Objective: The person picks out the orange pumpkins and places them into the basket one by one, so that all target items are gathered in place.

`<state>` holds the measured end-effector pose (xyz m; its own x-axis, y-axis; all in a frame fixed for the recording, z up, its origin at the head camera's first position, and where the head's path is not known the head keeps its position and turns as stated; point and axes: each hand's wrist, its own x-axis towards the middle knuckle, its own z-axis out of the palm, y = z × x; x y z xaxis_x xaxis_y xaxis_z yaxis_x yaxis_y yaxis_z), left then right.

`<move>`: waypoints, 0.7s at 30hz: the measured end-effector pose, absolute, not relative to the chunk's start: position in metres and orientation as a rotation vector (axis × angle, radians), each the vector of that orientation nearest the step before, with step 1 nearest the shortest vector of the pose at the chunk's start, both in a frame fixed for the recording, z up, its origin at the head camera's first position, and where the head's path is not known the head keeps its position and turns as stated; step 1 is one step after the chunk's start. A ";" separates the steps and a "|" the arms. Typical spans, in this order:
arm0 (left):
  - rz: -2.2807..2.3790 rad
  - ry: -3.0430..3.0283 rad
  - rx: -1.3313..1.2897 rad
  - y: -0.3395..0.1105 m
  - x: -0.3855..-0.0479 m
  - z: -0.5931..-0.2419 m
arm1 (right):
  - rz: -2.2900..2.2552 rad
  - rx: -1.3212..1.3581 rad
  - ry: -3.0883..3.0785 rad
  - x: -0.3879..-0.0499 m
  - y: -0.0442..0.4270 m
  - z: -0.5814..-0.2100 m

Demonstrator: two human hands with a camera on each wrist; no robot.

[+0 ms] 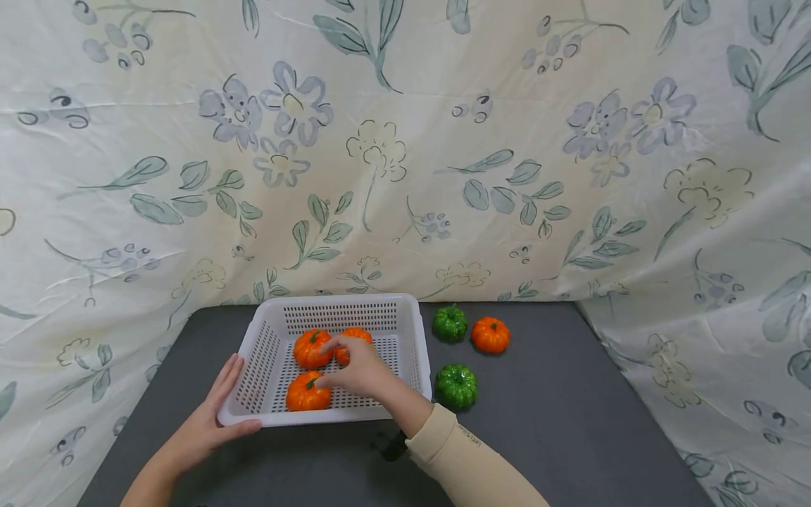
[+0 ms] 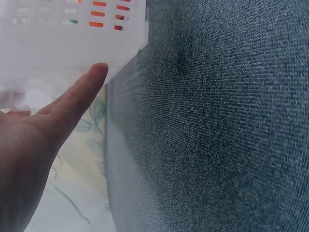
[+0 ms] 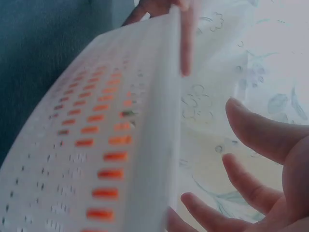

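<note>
A white slatted plastic basket (image 1: 336,417) stands on the dark table with three small orange pumpkins inside: one at the left (image 1: 307,351), one behind the right fingers (image 1: 360,333), one near the front wall (image 1: 304,394). My left hand (image 1: 205,420) rests against the basket's left end, fingers straight along the outside and thumb by the front corner. Over the basket, my right hand (image 1: 360,367) has its fingers and thumb spread above the pumpkins. The right wrist view shows nothing between the fingers of that hand (image 3: 260,193).
Right of the basket lie two green pumpkins, one behind (image 1: 450,324) and one in front (image 1: 456,386), plus an orange pumpkin (image 1: 491,335). A flower-printed cloth (image 1: 405,176) hangs behind the dark table (image 1: 570,436) and along its sides.
</note>
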<state>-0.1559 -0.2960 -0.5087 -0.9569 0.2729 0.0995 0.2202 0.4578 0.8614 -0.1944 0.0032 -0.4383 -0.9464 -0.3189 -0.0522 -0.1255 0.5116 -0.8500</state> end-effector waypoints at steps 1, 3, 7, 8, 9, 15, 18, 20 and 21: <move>1.551 2.635 0.447 -0.296 -0.156 -0.509 | -1.421 -0.392 2.553 -0.195 0.006 -0.438; 1.559 2.634 0.449 -0.296 -0.155 -0.509 | -1.437 -0.407 2.565 -0.196 0.012 -0.438; 1.567 2.628 0.446 -0.297 -0.155 -0.509 | -1.467 -0.393 2.577 -0.197 0.024 -0.437; 1.565 2.629 0.446 -0.297 -0.155 -0.509 | -1.471 -0.383 2.580 -0.197 0.027 -0.437; 1.561 2.632 0.447 -0.297 -0.155 -0.509 | -1.480 -0.372 2.581 -0.197 0.030 -0.436; 1.552 2.640 0.456 -0.296 -0.157 -0.510 | -1.545 -0.323 2.563 -0.197 0.052 -0.430; 1.559 2.634 0.462 -0.297 -0.158 -0.510 | -1.555 -0.293 2.578 -0.199 0.062 -0.428; 1.557 2.631 0.457 -0.297 -0.159 -0.510 | -1.582 -0.288 2.584 -0.200 0.068 -0.427; 1.555 2.629 0.456 -0.297 -0.159 -0.510 | -1.596 -0.286 2.585 -0.200 0.072 -0.427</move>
<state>-0.1593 -0.2970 -0.5096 -0.9550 0.2780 0.1032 0.2242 0.4494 0.8647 -0.2003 0.0717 -0.4274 -0.9784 -0.2057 0.0211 -0.1110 0.4364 -0.8929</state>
